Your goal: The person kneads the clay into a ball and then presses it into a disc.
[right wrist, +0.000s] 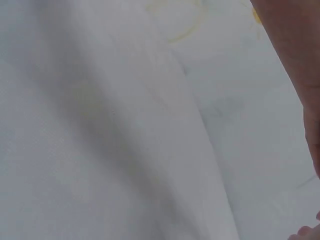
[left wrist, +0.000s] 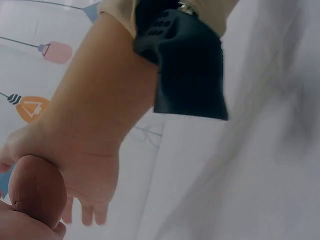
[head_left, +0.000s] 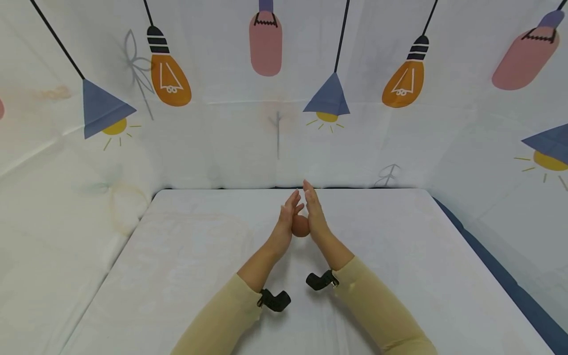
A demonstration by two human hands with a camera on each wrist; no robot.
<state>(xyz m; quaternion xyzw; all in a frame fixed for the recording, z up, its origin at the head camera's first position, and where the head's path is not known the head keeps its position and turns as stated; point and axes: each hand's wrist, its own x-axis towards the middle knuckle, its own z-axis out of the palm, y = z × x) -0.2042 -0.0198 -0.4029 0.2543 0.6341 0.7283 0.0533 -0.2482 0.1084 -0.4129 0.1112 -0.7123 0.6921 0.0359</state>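
Head view: straight-fingered left hand [head_left: 284, 223] and right hand [head_left: 316, 215] are pressing a ball [head_left: 300, 227] between palms, probably supporting it.

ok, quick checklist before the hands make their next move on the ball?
1. Ball between left hand and right hand: ok, palms on either side.
2. Ball in left wrist view: ok, at the lower left.
3. Ball in right wrist view: not ok, out of frame.
4. Ball evenly round: cannot tell; round from the head, longer in the left wrist view.
5. Ball surface smooth: not ok, small creases show in the left wrist view.
6. Sleeves clear of the ball: ok, both end short of the hands.
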